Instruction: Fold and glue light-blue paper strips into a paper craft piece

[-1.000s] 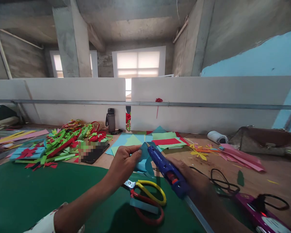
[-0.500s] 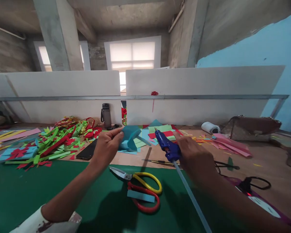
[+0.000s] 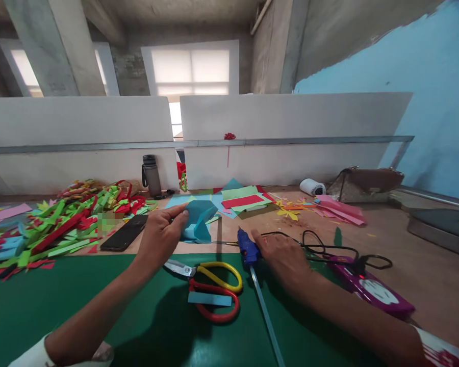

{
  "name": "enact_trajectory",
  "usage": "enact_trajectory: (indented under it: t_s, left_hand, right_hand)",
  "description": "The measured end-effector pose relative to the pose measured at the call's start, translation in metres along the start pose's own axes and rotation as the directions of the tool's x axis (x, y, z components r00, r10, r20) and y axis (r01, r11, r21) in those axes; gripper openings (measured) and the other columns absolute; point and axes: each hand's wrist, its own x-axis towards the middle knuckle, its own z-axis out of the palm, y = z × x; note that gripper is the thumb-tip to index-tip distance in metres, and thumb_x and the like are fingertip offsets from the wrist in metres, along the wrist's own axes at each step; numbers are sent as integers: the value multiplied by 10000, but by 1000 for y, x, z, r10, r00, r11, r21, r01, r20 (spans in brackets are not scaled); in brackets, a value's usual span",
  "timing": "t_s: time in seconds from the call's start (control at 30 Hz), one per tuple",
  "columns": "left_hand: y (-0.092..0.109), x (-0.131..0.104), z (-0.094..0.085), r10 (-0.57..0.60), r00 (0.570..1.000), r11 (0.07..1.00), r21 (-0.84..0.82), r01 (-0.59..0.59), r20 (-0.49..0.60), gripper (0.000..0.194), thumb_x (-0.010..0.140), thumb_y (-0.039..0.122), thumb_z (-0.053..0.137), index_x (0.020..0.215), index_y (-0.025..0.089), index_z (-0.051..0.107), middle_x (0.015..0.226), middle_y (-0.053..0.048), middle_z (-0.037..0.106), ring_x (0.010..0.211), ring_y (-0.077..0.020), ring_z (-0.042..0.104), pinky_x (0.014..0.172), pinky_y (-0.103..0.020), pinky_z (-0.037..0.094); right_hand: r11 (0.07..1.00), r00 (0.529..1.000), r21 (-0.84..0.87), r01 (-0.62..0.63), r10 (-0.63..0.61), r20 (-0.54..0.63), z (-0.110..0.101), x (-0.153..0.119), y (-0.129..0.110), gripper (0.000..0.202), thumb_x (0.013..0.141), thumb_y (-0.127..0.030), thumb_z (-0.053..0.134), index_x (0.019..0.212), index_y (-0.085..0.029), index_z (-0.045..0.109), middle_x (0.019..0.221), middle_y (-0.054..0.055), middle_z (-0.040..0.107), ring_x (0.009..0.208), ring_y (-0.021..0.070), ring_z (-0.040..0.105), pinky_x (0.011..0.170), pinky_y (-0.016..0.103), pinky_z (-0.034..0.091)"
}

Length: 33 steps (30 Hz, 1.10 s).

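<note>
My left hand [image 3: 161,232] pinches a folded blue paper piece [image 3: 199,219] between thumb and fingers, raised above the table. One side of the paper curls open. Low over the table, my right hand [image 3: 285,255] is closed at the handle of a blue glue gun [image 3: 248,247]; the handle itself is mostly hidden by the hand. The gun's nozzle points away from me, and a long translucent glue stick [image 3: 266,316] sticks out of its back. Between my arms lie scissors [image 3: 218,275] with one yellow and one red handle, a light blue paper strip [image 3: 209,299] across the red one.
Cut paper scraps [image 3: 72,219] are heaped at the left beside a black phone [image 3: 124,233]. A bottle [image 3: 151,176] stands at the back. Coloured sheets [image 3: 248,199] lie mid-table. To the right are a purple power strip [image 3: 375,288], a black cable [image 3: 329,247] and a handbag [image 3: 367,184].
My right hand has brought the glue gun down from the air toward the table. My left hand still holds the blue paper. The view has turned somewhat to the right.
</note>
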Motion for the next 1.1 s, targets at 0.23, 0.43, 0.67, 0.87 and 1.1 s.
enact_trajectory:
  t_s: [0.23, 0.43, 0.67, 0.87, 1.1]
  left_hand:
    - [-3, -4, 2, 2, 999, 997, 82, -6, 45, 396, 748, 360, 548, 1003, 96, 694, 532, 23, 560, 470, -110, 420, 428, -204, 331]
    - [-7, -7, 5, 166, 971, 971, 143, -191, 173, 311, 798, 299, 503, 982, 159, 710, 618, -1, 625, 625, -166, 554, 519, -213, 410]
    - [-1, -23, 8, 527, 752, 816, 10, -577, 397, 284, 845, 159, 464, 1053, 170, 657, 966, -78, 687, 867, -186, 605, 739, -253, 461]
    - [8, -39, 13, 625, 590, 697, -25, -717, 511, 287, 857, 129, 438, 1064, 195, 626, 924, -81, 694, 872, -191, 600, 782, -295, 445]
    - [14, -44, 15, 624, 529, 666, -38, -745, 574, 252, 903, 185, 397, 1037, 191, 610, 846, -77, 683, 794, -174, 605, 769, -296, 449]
  right_hand:
    - [988, 997, 145, 44, -52, 50, 7, 8, 7, 470, 762, -11, 461, 1202, -170, 507, 1005, 162, 619, 939, 301, 573, 752, 407, 395]
    - [840, 993, 535, 88, -120, 24, -18, 12, 23, 359, 767, -224, 566, 1124, -187, 553, 1092, 94, 610, 1015, 231, 552, 830, 346, 396]
    - [-346, 933, 869, -354, -63, 355, -20, 35, -13, 367, 893, -431, 391, 968, -91, 508, 756, 108, 647, 633, 179, 654, 555, 293, 492]
    - [-573, 934, 803, -165, 171, 314, -19, 52, -18, 393, 834, -203, 521, 1183, -179, 344, 935, 68, 630, 664, 129, 661, 586, 254, 514]
    - [-591, 918, 802, 83, 359, 169, -32, 61, 1, 589, 737, -98, 578, 1236, -251, 307, 966, 30, 640, 623, 119, 655, 617, 256, 516]
